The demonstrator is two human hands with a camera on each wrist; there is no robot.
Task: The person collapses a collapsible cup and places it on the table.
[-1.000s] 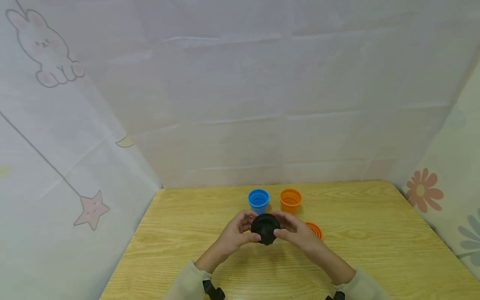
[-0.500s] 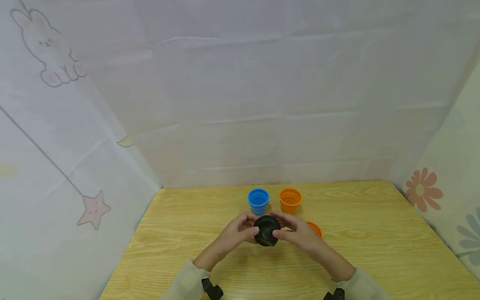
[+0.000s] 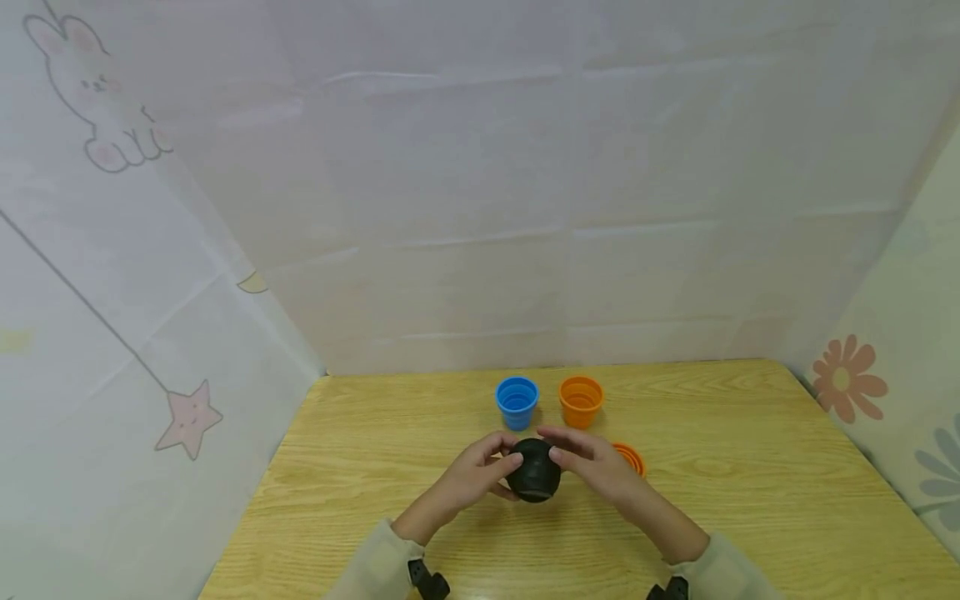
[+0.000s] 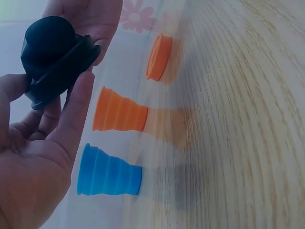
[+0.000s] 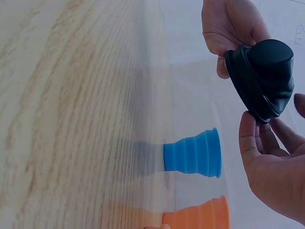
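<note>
Taking the head view first, I see a yellowish wood-grained table [image 3: 360, 500] closed in by creased pale sheeting [image 3: 480, 208], with a printed rabbit [image 3: 105, 117] and star [image 3: 189, 419] far left of the blue collapsible cup [image 3: 517, 402] and a pinkish flower [image 3: 842, 380] far to its right. An orange collapsible cup [image 3: 581, 402] stands just right of the blue one; a flattened orange cup [image 3: 632, 457] lies farther right and nearer the person. On the blue cup's near side, the left hand [image 3: 472, 475] and right hand [image 3: 597, 472] have their fingers curved round a black cup [image 3: 534, 471], whose narrower end points toward the person. Over in the left wrist view, the black cup is clear of the tabletop, the left thumb and fingers pinching it. It tilts: dome higher, broad rim slanting down on the table's side, its longest span across that rim. From the right wrist, the same slant shows, the blue cup upright below; the right fingertips touch the rim's edge, though I can't tell there whether that thumb does.
</note>
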